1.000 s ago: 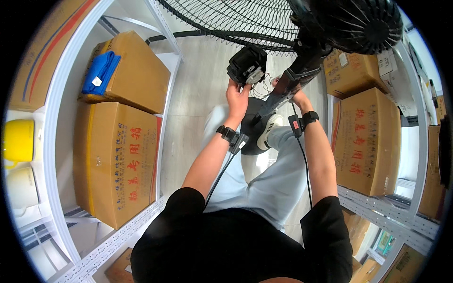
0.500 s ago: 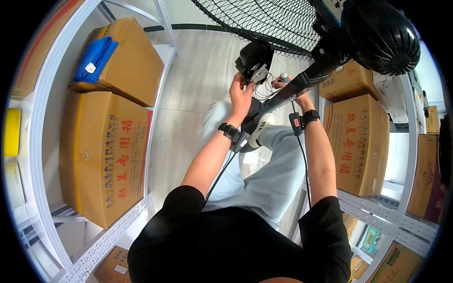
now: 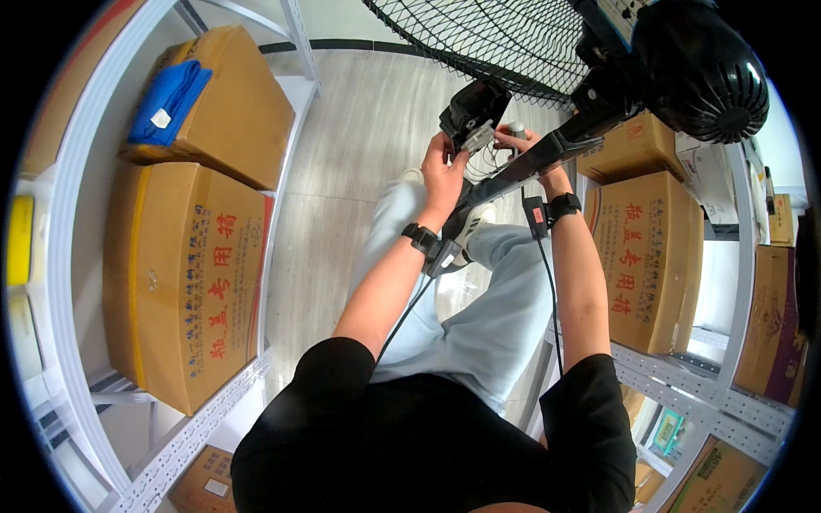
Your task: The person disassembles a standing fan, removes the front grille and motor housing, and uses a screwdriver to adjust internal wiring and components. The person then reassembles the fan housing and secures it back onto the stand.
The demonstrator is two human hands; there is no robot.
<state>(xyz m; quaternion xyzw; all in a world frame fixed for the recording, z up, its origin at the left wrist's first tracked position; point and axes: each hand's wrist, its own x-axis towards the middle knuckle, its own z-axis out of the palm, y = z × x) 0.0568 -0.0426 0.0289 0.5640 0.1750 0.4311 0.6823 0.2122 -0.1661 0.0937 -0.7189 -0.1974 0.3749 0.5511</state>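
A black fan has a wire guard [image 3: 505, 43], a round motor housing [image 3: 705, 73] and a slanting pole [image 3: 547, 156]. My left hand [image 3: 445, 175] grips a black box-shaped housing [image 3: 472, 109] beside the pole, thumb close to a grey block [image 3: 479, 137] on its underside. Thin wires [image 3: 493, 160] loop from the block toward the pole. My right hand [image 3: 532, 152], partly behind the pole, has its fingers closed close to the wires and a grey cylindrical piece [image 3: 516, 130]. What its fingertips pinch is too small to make out.
Shelving stands on both sides: a left rack [image 3: 81, 214] with large cardboard boxes [image 3: 184, 282] and a folded blue cloth [image 3: 171, 103], and a right rack [image 3: 684, 376] with more boxes [image 3: 641, 256]. My shoe [image 3: 479, 227] rests by the pole on the grey floor [image 3: 342, 154].
The black housing has shifted a little to the right and tilted, along with my left hand. My right fingertips are nearer the grey block. The fan appears slightly farther right in view.
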